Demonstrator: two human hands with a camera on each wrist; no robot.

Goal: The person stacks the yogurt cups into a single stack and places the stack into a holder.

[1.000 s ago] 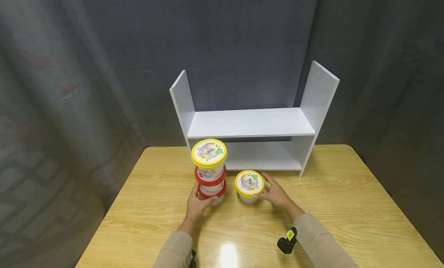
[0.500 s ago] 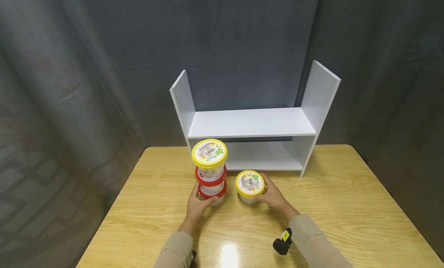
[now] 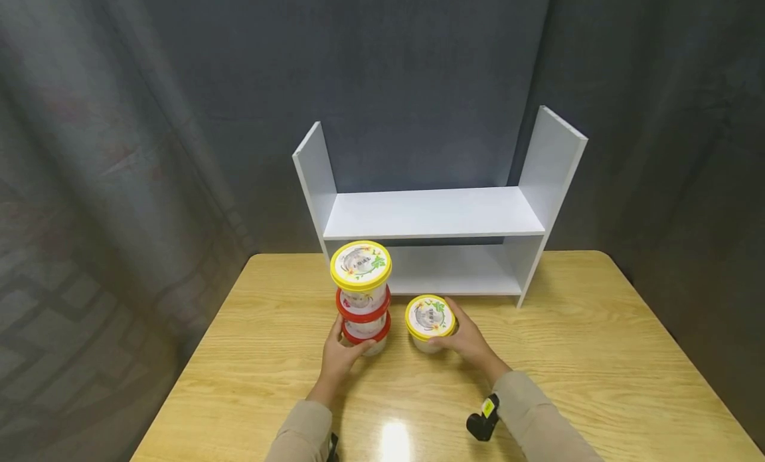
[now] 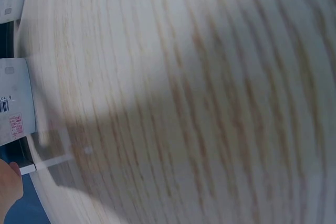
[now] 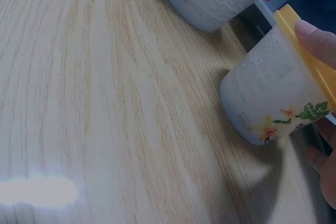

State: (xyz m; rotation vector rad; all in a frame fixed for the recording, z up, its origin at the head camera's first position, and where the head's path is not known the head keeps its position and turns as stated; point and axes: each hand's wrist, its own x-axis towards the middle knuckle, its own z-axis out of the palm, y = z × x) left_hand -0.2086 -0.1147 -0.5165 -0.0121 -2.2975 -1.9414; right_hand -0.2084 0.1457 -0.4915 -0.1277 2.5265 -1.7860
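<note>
Three tubs stand stacked in the head view: a yellow-lidded tub [image 3: 361, 266] on top of two red-lidded tubs [image 3: 364, 326]. My left hand [image 3: 339, 356] grips the bottom tub of the stack, thumb in front and fingers round its left side. To the right of the stack, a separate tub with a yellow lid [image 3: 430, 317] is held by my right hand [image 3: 469, 339]. In the right wrist view my thumb [image 5: 317, 40] lies on the edge of that tub's lid, and flowers show on its white wall [image 5: 268, 87]. The base sits at the wooden tabletop.
A white two-tier shelf [image 3: 433, 212] stands at the back of the wooden table [image 3: 597, 356], just behind the tubs. Its raised side panels [image 3: 552, 160] flank the upper board. Dark grey curtains [image 3: 418, 83] hang behind and at both sides.
My right wrist has swung slightly left, and its thumb has slid a little left along the single tub. The stack and my left hand have stayed in place.
</note>
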